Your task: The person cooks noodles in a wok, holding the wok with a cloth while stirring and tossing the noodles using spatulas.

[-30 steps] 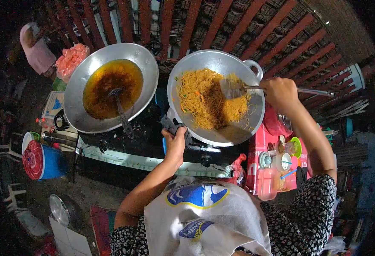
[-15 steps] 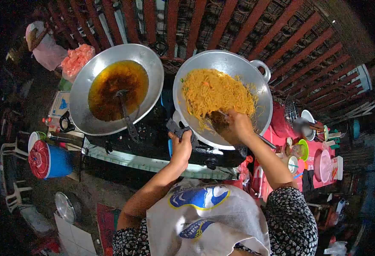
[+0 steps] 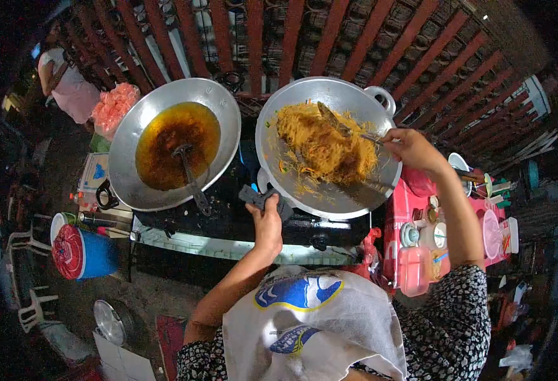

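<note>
A wide metal wok (image 3: 350,204) with loop handles holds a heap of yellow noodles (image 3: 320,152) flecked with orange bits. At its right rim, my right hand (image 3: 412,150) is closed around the handle of a metal spatula (image 3: 335,120), whose blade lies over the upper part of the noodles. Below the wok's near-left handle, my left hand (image 3: 267,223) grips a dark grey cloth (image 3: 251,195), pressed against that handle. To the left, a second wok (image 3: 125,181) contains brown-orange oily liquid (image 3: 164,124), with a ladle (image 3: 192,180) resting in it.
A slatted wooden fence (image 3: 292,38) stands behind the woks. On the right, a red table (image 3: 396,219) carries tubs and jars. A blue bucket (image 3: 98,254), a bag of orange items (image 3: 116,106) and a person (image 3: 63,82) are on the left.
My right hand has moved up and to the right, bringing the spatula from the near side of the noodles over their top. The noodles have shifted into a tighter heap.
</note>
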Demonstrator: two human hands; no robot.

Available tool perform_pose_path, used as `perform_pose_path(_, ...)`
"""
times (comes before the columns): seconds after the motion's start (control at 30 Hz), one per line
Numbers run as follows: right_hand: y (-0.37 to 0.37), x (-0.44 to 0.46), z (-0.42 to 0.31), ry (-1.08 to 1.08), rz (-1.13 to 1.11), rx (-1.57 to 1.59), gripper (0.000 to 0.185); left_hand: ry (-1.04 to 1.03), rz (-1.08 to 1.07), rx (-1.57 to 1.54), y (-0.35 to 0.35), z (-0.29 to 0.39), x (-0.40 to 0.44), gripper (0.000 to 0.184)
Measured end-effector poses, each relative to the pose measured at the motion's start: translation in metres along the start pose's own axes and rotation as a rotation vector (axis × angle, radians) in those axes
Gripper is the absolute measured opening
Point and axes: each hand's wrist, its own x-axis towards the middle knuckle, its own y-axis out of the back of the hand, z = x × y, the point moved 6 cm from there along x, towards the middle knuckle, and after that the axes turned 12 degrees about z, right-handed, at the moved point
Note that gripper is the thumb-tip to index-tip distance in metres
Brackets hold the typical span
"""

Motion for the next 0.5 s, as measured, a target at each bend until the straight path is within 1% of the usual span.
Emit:
perform_pose_path(0.03, 0.006, -0.002, -0.009, 0.084, -0.009, -0.145, 0.013, 0.005, 0.033, -0.05, 0.003, -0.003, 0.002, 0.085)
perform_pose_path(0.07, 0.011, -0.005, -0.015, 0.041, -0.06, -0.184, 0.014, 0.009, 0.065, -0.099, 0.006, -0.005, 0.005, 0.091)
perform_pose_path(0.13, 0.019, -0.012, -0.036, 0.213, -0.164, -0.259, 0.012, 0.016, 0.049, -0.109, 0.005, -0.011, 0.011, 0.091)
perform_pose_path(0.17, 0.019, -0.011, -0.034, 0.213, -0.17, -0.255, 0.012, 0.021, 0.034, -0.12, 0.005, -0.013, 0.013, 0.092)
perform_pose_path(0.2, 0.014, -0.013, -0.03, 0.24, -0.266, -0.31, 0.012, 0.024, 0.016, -0.128, 0.005, -0.011, 0.013, 0.092)
perform_pose_path(0.23, 0.009, -0.016, -0.027, 0.267, -0.359, -0.367, 0.012, -0.011, -0.031, -0.143, 0.001, -0.004, 0.01, 0.086)
perform_pose_path(0.27, 0.004, -0.016, -0.027, 0.268, -0.361, -0.363, 0.012, -0.011, -0.028, -0.14, 0.001, -0.005, 0.01, 0.086)
perform_pose_path(0.33, -0.015, -0.022, -0.019, 0.209, -0.477, -0.497, 0.015, -0.002, 0.046, -0.154, 0.003, -0.005, 0.008, 0.042)
perform_pose_path(0.37, -0.027, -0.028, -0.031, 0.392, -0.545, -0.415, 0.018, -0.008, 0.052, -0.157, 0.001, -0.003, 0.006, 0.042)
perform_pose_path(0.4, -0.043, -0.029, -0.024, 0.455, -0.488, -0.445, 0.021, -0.005, 0.059, -0.128, -0.003, 0.004, 0.0, 0.046)
perform_pose_path(0.43, -0.055, -0.031, -0.034, 0.32, -0.412, -0.385, 0.021, -0.002, 0.066, -0.098, -0.004, 0.008, -0.003, 0.05)
perform_pose_path(0.47, -0.072, -0.029, -0.037, 0.413, -0.312, -0.3, 0.02, -0.009, 0.069, -0.102, -0.004, 0.01, -0.003, 0.05)
perform_pose_path(0.5, -0.097, -0.023, -0.018, 0.255, -0.155, -0.199, 0.018, 0.005, 0.058, -0.059, -0.004, 0.009, -0.004, 0.059)
